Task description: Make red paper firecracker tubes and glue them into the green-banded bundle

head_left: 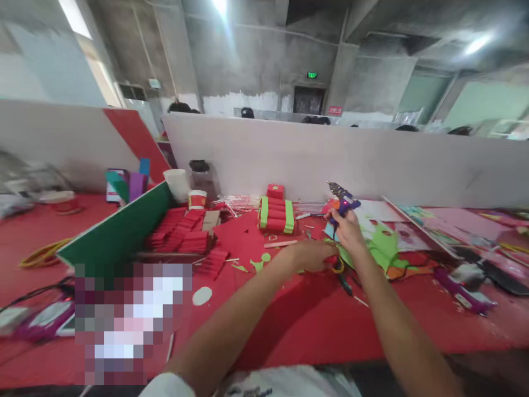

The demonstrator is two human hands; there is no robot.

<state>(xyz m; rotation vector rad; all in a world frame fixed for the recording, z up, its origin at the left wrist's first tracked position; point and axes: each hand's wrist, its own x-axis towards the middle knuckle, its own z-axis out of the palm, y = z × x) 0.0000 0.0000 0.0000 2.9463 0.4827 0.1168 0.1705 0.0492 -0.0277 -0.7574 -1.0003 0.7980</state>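
Note:
My right hand is closed around a blue hot glue gun, held above the table with its nozzle pointing up and left. My left hand reaches across to the right, low over the table. Its fingers are at a tool with yellow and red handles, perhaps scissors; blur hides whether they grip it. Behind my hands stands a bundle of red rolls with two lime-green bands, and a small red box with a star sits behind it. Lime-green cut sheets lie beside my right wrist.
A green board stands at the left near stacked red pieces. A white cup and a red-and-white tub are behind them. A white oval lies on the red table. A white partition runs along the back.

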